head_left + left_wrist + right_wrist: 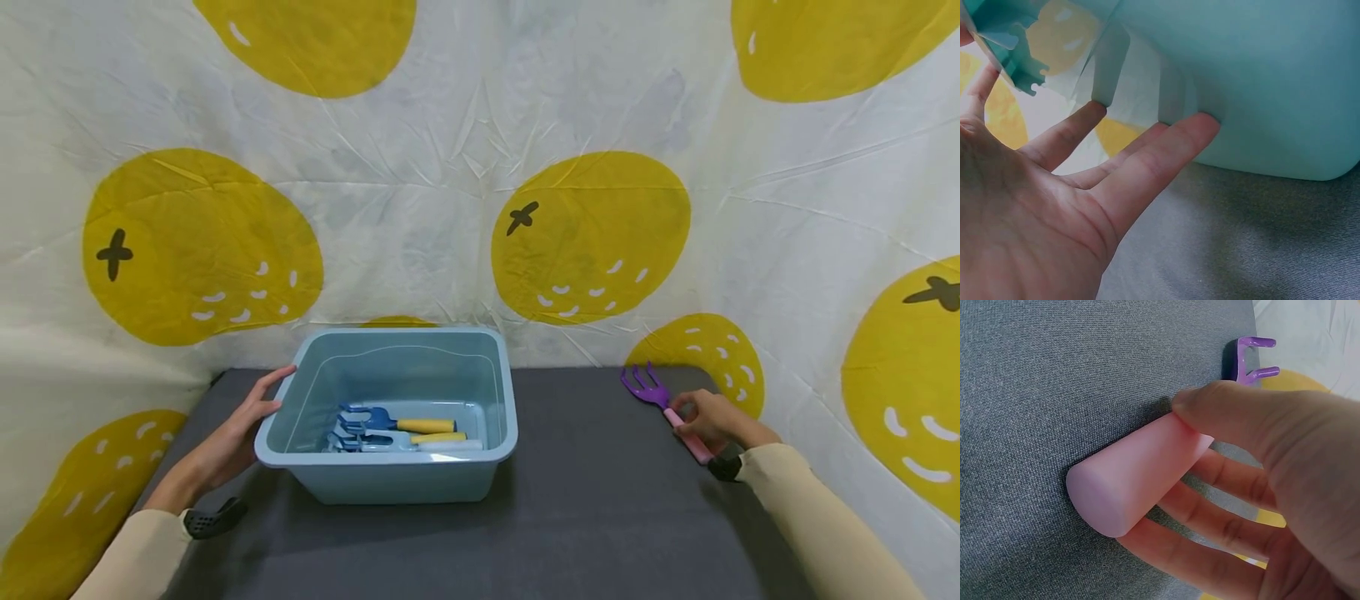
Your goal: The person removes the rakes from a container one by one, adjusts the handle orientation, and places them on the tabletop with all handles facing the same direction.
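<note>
My right hand point(714, 417) grips the pink handle point(1132, 472) of a small hand rake with a purple three-pronged head point(651, 392). The rake lies slantwise on the dark tabletop, prongs pointing to the back left. In the right wrist view, thumb and fingers lie on either side of the handle. At the left, my left hand point(236, 433) has its straight fingers against the outer side of a light blue plastic basin point(390, 483). Inside that basin lie several garden hand tools, among them a dark blue rake point(380, 417) with a yellow handle.
A dark grey cloth point(585, 500) covers the table beneath the basin and rake. Behind and at the sides hangs a white curtain point(420, 233) with large yellow fruit prints, and its foot meets the table's back edge.
</note>
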The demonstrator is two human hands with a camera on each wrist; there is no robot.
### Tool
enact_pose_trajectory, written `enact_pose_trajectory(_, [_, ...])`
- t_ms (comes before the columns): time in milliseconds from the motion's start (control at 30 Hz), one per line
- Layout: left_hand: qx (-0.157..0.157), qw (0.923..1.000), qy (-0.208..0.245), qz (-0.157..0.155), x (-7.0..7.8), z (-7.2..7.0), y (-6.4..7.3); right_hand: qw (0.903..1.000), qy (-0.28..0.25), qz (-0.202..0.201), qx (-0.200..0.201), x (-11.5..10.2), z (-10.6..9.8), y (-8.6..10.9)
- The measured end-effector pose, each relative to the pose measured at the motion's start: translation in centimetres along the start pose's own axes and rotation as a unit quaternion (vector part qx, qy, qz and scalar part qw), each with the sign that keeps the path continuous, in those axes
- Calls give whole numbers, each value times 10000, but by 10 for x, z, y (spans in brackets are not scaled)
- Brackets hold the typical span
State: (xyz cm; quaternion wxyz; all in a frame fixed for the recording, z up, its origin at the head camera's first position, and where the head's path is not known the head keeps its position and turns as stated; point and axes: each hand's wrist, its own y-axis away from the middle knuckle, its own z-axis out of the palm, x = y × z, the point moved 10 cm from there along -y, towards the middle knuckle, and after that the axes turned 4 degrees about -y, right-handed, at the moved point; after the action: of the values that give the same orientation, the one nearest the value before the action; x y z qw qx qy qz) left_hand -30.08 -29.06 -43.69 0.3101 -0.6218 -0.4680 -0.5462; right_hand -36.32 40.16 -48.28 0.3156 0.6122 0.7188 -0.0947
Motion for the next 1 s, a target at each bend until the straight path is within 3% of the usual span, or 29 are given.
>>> enact_pose_trajectory(333, [55, 9999, 28, 104, 2, -2, 3, 9995, -260, -25, -153, -4, 2, 0])
enact_pose_trajectory(633, [78, 10000, 9, 59, 0, 0, 0, 9988, -2, -65, -484, -22, -7, 3])
enact_pose_trajectory(767, [130, 9999, 8, 61, 1, 0, 0, 9980, 193, -110, -597, -47, -24, 0])
enact_pose_trajectory(1000, [168, 9998, -77, 117, 3, -1, 1, 9939, 553, -488, -824, -112, -54, -5])
